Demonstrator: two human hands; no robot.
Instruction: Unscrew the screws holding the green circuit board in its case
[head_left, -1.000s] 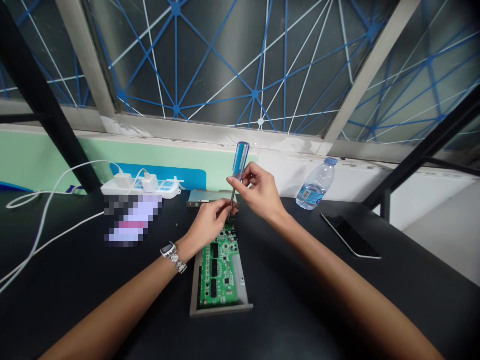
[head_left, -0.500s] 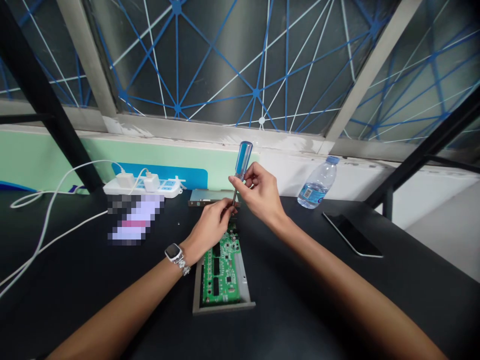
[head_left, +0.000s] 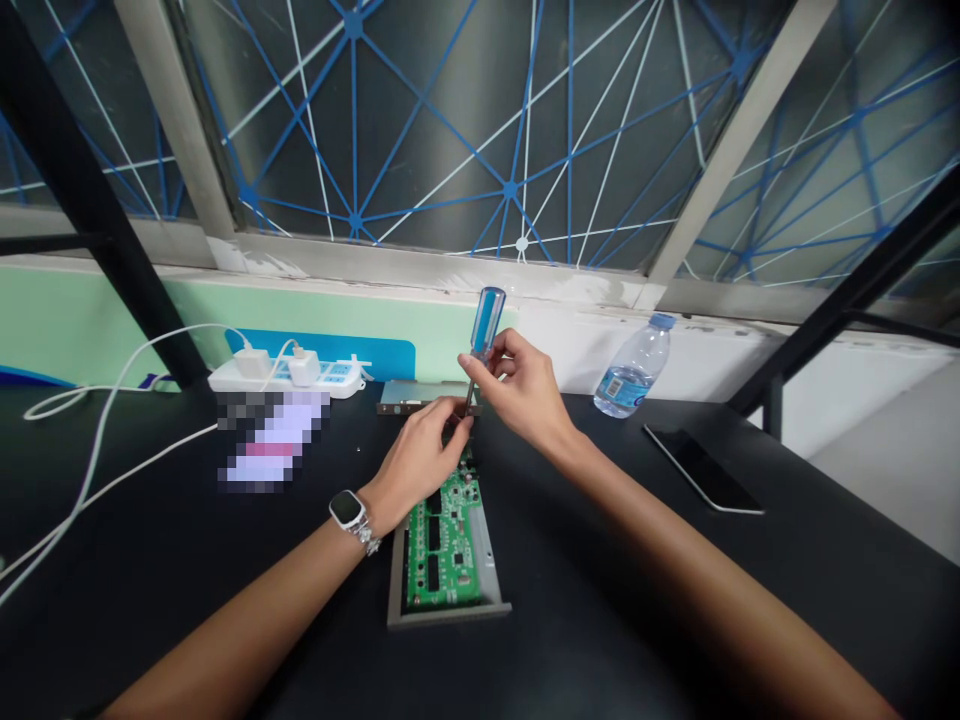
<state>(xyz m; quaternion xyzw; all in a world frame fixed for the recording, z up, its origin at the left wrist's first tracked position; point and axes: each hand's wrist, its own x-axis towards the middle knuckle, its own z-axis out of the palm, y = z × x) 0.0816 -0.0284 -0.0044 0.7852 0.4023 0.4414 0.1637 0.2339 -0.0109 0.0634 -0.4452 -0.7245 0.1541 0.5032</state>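
My right hand (head_left: 523, 385) pinches a screwdriver (head_left: 488, 318) with a clear and blue handle, low on the handle near the shaft. The screwdriver is tilted, its shaft running down to the far end of a green circuit board (head_left: 457, 540). The board lies in a grey metal tray (head_left: 487, 550) on the black table. My left hand (head_left: 425, 450) reaches over the board's far part, thumb and fingers closed around the lower shaft. Those fingers hide the screwdriver's tip and whatever it touches. A watch (head_left: 347, 508) is on my left wrist.
A flat metal piece (head_left: 397, 396) lies behind the board. Back left stands a white power strip (head_left: 330, 377) with plugs and cables, near a pixelated object (head_left: 274, 440). To the right are a water bottle (head_left: 634, 370) and a dark phone (head_left: 701, 468).
My left thumb has shifted slightly at the screwdriver's shaft. The screwdriver and my right hand stay nearly in place; the whole view has moved a little.
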